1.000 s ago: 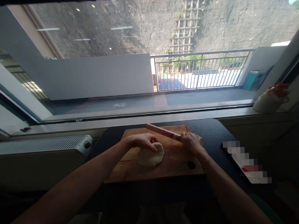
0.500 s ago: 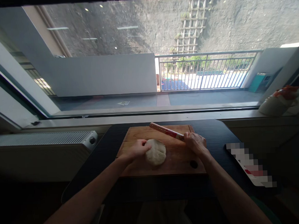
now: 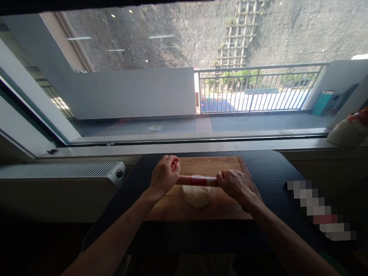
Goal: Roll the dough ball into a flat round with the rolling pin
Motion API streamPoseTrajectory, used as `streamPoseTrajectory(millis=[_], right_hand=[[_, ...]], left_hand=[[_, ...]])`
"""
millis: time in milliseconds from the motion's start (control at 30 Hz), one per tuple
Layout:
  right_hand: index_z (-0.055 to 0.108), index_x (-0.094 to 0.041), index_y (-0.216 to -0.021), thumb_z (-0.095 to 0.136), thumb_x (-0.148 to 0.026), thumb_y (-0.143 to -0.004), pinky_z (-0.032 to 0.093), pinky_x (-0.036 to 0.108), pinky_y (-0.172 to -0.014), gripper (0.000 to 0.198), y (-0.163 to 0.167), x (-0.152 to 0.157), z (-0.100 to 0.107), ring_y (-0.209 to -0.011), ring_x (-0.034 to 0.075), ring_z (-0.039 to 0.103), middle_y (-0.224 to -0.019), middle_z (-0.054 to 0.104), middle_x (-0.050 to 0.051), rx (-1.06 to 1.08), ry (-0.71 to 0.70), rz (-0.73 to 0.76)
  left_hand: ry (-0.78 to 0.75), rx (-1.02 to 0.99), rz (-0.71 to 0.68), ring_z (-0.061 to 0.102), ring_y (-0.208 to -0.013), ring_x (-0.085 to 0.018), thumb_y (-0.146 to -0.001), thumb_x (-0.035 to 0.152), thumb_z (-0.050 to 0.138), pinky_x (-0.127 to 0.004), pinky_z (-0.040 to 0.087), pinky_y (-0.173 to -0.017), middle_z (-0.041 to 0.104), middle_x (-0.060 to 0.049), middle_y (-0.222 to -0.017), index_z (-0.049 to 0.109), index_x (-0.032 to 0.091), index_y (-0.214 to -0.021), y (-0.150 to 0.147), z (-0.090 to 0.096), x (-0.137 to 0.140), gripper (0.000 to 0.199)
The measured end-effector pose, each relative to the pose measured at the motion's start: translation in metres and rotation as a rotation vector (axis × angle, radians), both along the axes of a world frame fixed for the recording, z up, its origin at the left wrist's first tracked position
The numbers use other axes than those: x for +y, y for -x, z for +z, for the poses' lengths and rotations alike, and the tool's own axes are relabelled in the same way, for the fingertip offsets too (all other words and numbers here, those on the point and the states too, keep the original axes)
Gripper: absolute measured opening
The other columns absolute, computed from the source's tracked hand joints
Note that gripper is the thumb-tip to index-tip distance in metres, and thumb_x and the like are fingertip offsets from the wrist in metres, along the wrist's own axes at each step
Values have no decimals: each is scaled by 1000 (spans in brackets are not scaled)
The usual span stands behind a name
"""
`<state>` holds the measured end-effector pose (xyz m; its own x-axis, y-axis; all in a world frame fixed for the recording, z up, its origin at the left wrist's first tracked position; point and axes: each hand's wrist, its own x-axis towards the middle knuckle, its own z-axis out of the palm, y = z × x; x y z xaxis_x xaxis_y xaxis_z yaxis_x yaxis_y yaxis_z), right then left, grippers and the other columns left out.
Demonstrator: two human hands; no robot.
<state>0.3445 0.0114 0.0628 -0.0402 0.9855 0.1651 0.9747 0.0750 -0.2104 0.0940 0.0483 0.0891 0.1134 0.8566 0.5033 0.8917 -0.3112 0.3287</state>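
Note:
A wooden rolling pin (image 3: 201, 180) with a red and white label lies level across the far part of a flattened round of pale dough (image 3: 197, 195). My right hand (image 3: 235, 184) is closed around the pin's right end. At its left end is my left hand (image 3: 165, 175), with curled fingers raised and the palm against the pin, whose tip it hides. The dough rests on a wooden cutting board (image 3: 209, 164), its far edge partly covered by the pin.
The board lies on a dark table (image 3: 264, 167) below a window sill (image 3: 202, 147). A blurred-out flat object (image 3: 321, 209) lies at the table's right. On the left is a white radiator (image 3: 81, 170); a white pot-like object (image 3: 348, 131) stands on the sill at right.
My left hand has left the dough and moved up to the rolling pin's left end. The pin has come down from its slant and now lies level over the dough.

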Motion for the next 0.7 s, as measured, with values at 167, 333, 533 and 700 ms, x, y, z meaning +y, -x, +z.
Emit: streamPoseTrajectory(millis=[167, 333, 533, 700], right_hand=[[64, -20, -69, 31, -31, -91, 34, 26, -65, 42, 30, -12, -15, -71, 15, 58, -75, 67, 5, -26, -165, 39], [65, -21, -67, 33, -33, -90, 31, 25, -61, 41, 22, -4, -14, -64, 13, 57, -71, 67, 3, -31, -137, 68], [65, -20, -67, 32, -33, -90, 30, 26, -62, 42, 27, 3, -11, -65, 13, 56, -72, 67, 4, -31, -217, 37], [66, -21, -67, 30, -34, -91, 30, 26, -60, 45, 27, 12, -13, -63, 14, 56, -71, 67, 4, -36, -151, 52]], left_hand=[[5, 190, 58, 58, -91, -18, -86, 28, 37, -30, 43, -79, 62, -5, -95, 58, 22, -97, -8, -28, -17, 24], [95, 251, 66, 62, -82, -18, -89, 31, 32, -29, 43, -73, 66, -3, -89, 55, 22, -108, -6, -28, -21, 31], [129, 273, 137, 63, -81, -18, -90, 33, 29, -28, 41, -66, 68, -3, -88, 55, 23, -106, -7, -26, -13, 33], [166, 301, 112, 63, -72, -18, -92, 36, 24, -29, 40, -64, 67, -3, -77, 56, 22, -101, -9, -26, -6, 36]])
